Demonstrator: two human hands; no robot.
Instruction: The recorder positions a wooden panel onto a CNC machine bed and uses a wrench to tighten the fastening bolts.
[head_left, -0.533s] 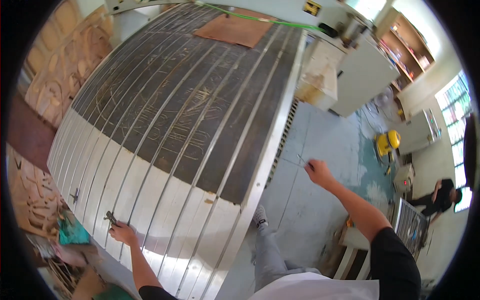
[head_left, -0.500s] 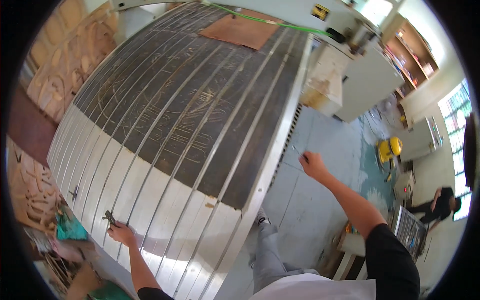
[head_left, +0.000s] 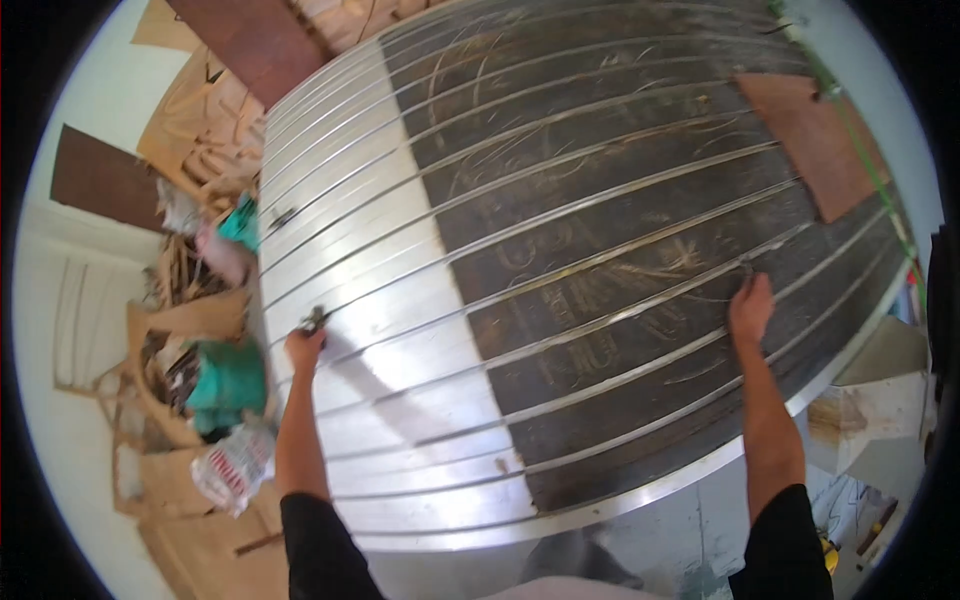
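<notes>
A large slotted metal machine bed spreads in front of me, its bare silver end at the left. A dark board surface marked with carved lines covers the rest, between the metal rails. My left hand is closed on a small dark metal clamp at the bed's left edge. Another small clamp sits farther along that edge. Over the dark surface at the right, my right hand has its fingers pinched together. A small dark tip shows at those fingertips, too small to name.
A reddish-brown sheet lies at the far right of the bed, with a green hose across it. Left of the bed are green sacks, a white bag and wood offcuts. A stained box stands at the right.
My view has turned left toward the bed. My right hand has come from above the floor to over the dark surface. My left hand stays at the clamp on the bed's edge.
</notes>
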